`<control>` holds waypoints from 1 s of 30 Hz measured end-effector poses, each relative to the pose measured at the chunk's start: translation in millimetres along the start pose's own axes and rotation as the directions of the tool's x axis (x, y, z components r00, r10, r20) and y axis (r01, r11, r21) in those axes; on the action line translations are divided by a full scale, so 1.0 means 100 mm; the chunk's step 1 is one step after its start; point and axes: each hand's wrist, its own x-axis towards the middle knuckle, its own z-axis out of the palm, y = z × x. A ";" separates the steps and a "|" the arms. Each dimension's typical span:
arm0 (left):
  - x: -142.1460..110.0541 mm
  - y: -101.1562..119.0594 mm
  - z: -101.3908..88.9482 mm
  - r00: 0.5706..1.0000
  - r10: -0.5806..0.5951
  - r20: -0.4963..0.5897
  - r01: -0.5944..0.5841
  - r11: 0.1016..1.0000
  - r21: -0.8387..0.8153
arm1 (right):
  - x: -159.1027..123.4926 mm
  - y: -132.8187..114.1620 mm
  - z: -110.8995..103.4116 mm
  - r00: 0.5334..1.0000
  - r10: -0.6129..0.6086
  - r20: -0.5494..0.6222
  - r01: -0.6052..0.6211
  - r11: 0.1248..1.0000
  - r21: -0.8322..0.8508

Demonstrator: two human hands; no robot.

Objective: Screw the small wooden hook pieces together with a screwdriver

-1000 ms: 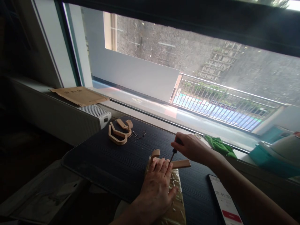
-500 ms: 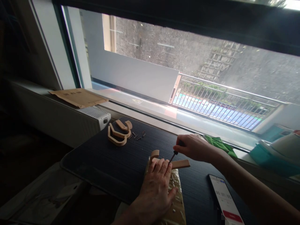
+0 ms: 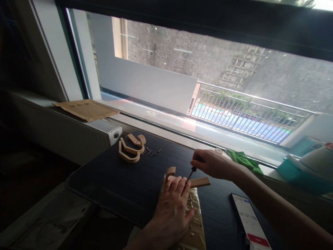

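Note:
My right hand [image 3: 205, 162] is closed round the dark handle of a screwdriver [image 3: 191, 173], its shaft slanting down to the left. The tip meets a wooden hook [image 3: 199, 182] beside my left fingertips; the exact contact is hidden. My left hand [image 3: 174, 201] lies flat over the hook's middle, fingers stretched out, pressing it onto a block wrapped in clear film or tape [image 3: 195, 215]. The hook's curved end [image 3: 170, 171] shows left of my fingers, its straight end to the right. Farther back on the dark table lie more wooden hooks [image 3: 130, 159] and several small screws [image 3: 153, 152].
A phone [image 3: 248, 218] showing a running timer lies on the dark table [image 3: 111, 187] to the right. Near the window sit a green cloth [image 3: 243, 162] and a teal container [image 3: 299, 173]. A brown paper envelope [image 3: 87, 108] rests on the radiator [image 3: 108, 127] at left.
My right hand on the screwdriver has shifted very slightly left, and its grip looks a little turned. The left hand stays on the hook.

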 end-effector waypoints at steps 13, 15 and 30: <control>-0.01 0.00 0.00 1.000 -0.006 0.000 0.006 1.000 0.006 | 0.01 -0.01 0.02 1.000 0.019 -0.002 -0.018 0.999 0.037; -0.01 0.00 0.00 1.000 -0.005 -0.004 0.005 1.000 0.012 | 0.00 -0.01 -0.03 1.000 -0.001 0.022 0.000 1.000 0.008; -0.01 -0.01 0.01 1.000 -0.008 0.003 0.008 1.000 0.017 | 0.05 -0.07 -0.10 0.998 0.002 0.063 -0.001 1.000 -0.028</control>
